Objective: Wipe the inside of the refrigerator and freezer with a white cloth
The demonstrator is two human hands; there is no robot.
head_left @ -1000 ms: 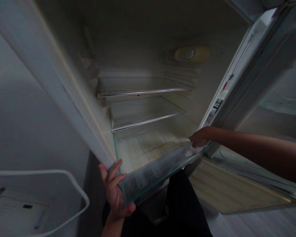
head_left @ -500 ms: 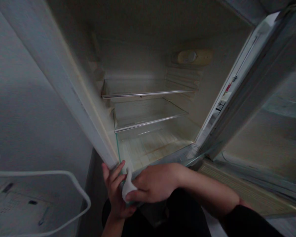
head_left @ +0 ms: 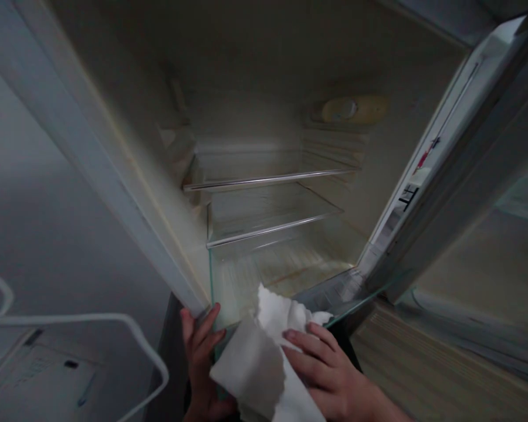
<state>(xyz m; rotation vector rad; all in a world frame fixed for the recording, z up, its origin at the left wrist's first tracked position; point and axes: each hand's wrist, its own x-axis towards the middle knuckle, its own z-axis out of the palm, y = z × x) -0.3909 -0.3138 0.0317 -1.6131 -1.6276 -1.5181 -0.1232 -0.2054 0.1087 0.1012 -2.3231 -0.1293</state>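
My left hand (head_left: pixel 202 357) grips the left edge of a clear glass shelf (head_left: pixel 211 278), fingers on the far side and thumb towards me. The pane slants out of the fridge, its greenish edges showing. My right hand (head_left: pixel 330 369) holds a torn white paper towel (head_left: pixel 264 357), its fingers bent over the sheet against the glass. The towel is spread out and creased, and it covers much of the pane's near part.
Two further glass shelves with metal front trims, an upper shelf (head_left: pixel 268 180) and a lower shelf (head_left: pixel 273 230), sit inside the open fridge. A yellowish dial housing (head_left: pixel 369 109) is on the right wall. The fridge door (head_left: pixel 457 252) stands open at right. A white cable (head_left: pixel 92 318) loops at left.
My right hand has moved right and turned, and the towel, bunched at the left edge before, now lies spread across the glass. My left hand keeps its grip. The view has shifted slightly.
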